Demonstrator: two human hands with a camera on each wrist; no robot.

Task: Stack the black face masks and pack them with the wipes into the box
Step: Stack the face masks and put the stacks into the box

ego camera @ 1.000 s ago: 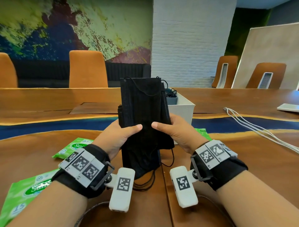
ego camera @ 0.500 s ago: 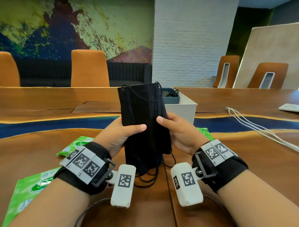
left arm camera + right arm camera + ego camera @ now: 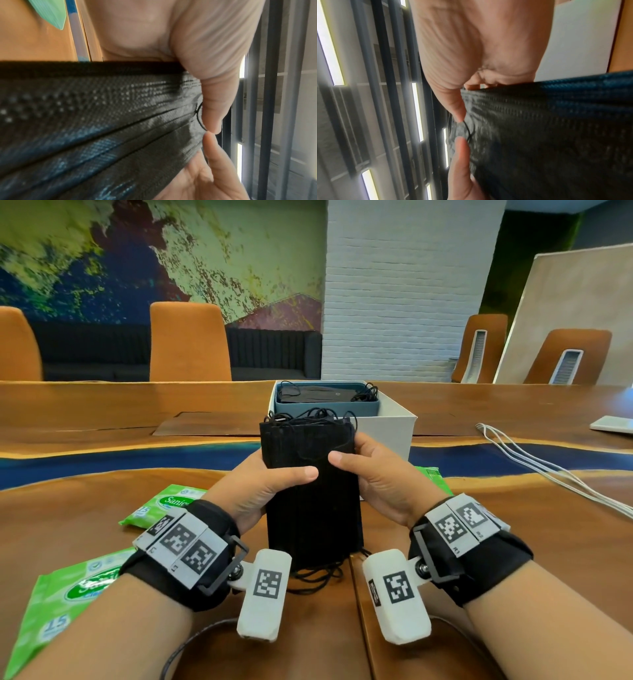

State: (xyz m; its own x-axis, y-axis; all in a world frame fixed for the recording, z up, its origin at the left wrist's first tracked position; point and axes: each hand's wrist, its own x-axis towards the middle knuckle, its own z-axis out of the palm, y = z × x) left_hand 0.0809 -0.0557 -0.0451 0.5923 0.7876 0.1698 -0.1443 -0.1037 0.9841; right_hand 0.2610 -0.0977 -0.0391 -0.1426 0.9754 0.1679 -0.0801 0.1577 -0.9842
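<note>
Since a second ago the masks (image 3: 310, 487) have dropped lower in the frame, their bottom edge now on the table (image 3: 513, 535), and the box (image 3: 387, 426) behind them shows its inside. It stands at centre, just above the stack, white, with a blue tray (image 3: 325, 405) holding more black masks and tangled loops. Green wipes packs lie at lower left (image 3: 58, 601) and left of centre (image 3: 164, 505), and a third green corner (image 3: 431, 474) peeks out right of the right hand. White cables (image 3: 548, 474) run across the right side; orange chairs (image 3: 188, 344) stand along the upper part.

The masks stand upright on end at centre, a neat pleated black block, ear loops spilling at top and bottom.

The left hand (image 3: 257, 491) grasps the stack's left edge, thumb across the front; the right hand (image 3: 376, 481) grips the right edge likewise. In the wrist views each thumb presses the fabric, with the other hand's thumb tip close by.
</note>
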